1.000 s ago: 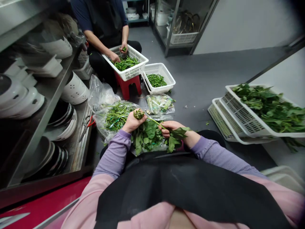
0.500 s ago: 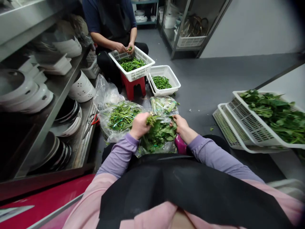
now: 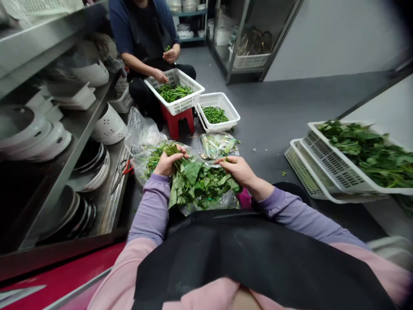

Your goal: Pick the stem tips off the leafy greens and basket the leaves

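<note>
My left hand [image 3: 168,162] is closed round the stems of a bunch of leafy greens [image 3: 190,176], whose leaves hang down to the right. With thumb and fingers together, my right hand [image 3: 238,170] pinches a leafy stem [image 3: 232,184] at the right of the bunch. Below both hands, more greens lie on a clear plastic bag [image 3: 222,202]. Just beyond my left hand, cut stems [image 3: 151,160] lie on another plastic bag. A bagged bundle of pale-stemmed greens [image 3: 217,144] rests on the floor past my right hand.
Across from me a seated person [image 3: 145,38] works over a white basket [image 3: 190,101] of green pods on a red stool [image 3: 178,125]. Another white basket [image 3: 234,114] stands beside it. Baskets of greens [image 3: 342,172] are at right. Red-handled scissors [image 3: 121,172] lie on the left shelf.
My left hand has moved left with the bunch, turning its stems up and its leaves into view. My right hand has shifted slightly left. The other person's hands have moved apart.
</note>
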A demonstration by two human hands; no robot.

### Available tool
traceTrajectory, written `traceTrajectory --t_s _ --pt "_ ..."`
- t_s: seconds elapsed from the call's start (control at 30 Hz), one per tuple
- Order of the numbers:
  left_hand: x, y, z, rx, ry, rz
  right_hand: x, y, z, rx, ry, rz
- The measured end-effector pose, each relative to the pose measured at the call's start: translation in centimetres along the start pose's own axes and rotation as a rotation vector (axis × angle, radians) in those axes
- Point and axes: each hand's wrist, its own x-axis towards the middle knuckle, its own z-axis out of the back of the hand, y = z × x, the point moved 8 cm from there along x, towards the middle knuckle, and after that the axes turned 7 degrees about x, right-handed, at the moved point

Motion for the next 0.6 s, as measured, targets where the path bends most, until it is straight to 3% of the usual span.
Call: traceTrajectory --t_s 0.13,0.23,0.37,0.6 --pt "-1.1 -0.1 -5.4 -0.231 0.189 0.012 -0.1 3.9 -2.0 -0.25 0.048 0.207" --pt "-1.7 0.6 -8.1 -0.285 0.258 0.046 0.3 3.8 -3.3 -0.313 0.088 0.225" --pt "-2.2 1.3 -9.5 -0.286 0.292 0.083 0.2 2.3 -3.6 -0.262 0.071 0.211" --pt "-2.7 1.9 -10.0 -0.294 0.308 0.109 -0.7 1.7 -3.2 -0.09 0.03 0.237"
